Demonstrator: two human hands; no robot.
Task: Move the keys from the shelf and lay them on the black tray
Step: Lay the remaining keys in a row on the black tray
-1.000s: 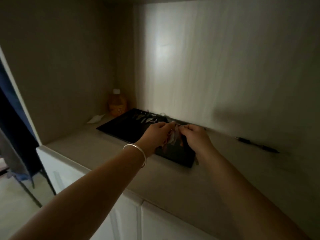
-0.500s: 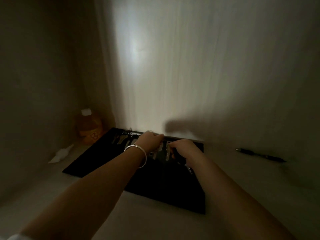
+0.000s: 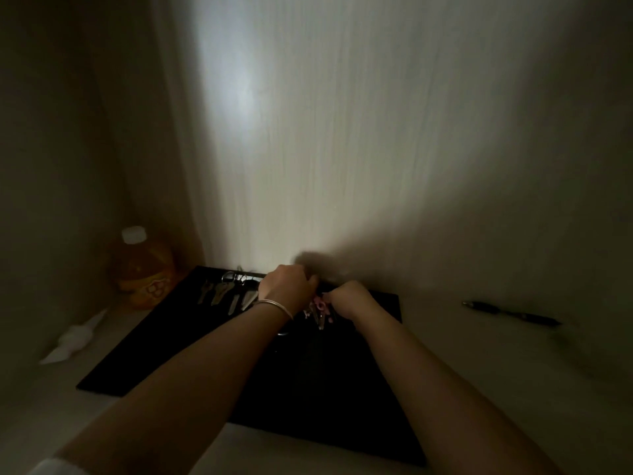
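A black tray lies on the pale shelf against the back wall. One bunch of silver keys is spread out on its far left part. A second bunch with pink pieces sits at the tray's far middle, between my two hands. My left hand, with a silver bangle on the wrist, and my right hand both pinch this bunch from either side, low over the tray. The scene is dim and the fingertips are hidden.
An orange bottle with a white cap stands in the back left corner. A crumpled white paper lies left of the tray. A dark pen rests on the shelf to the right.
The view has come closer and tilted down. Both hands moved with the pink-tagged keys from the tray's near edge to its far middle, and lowered them onto it.
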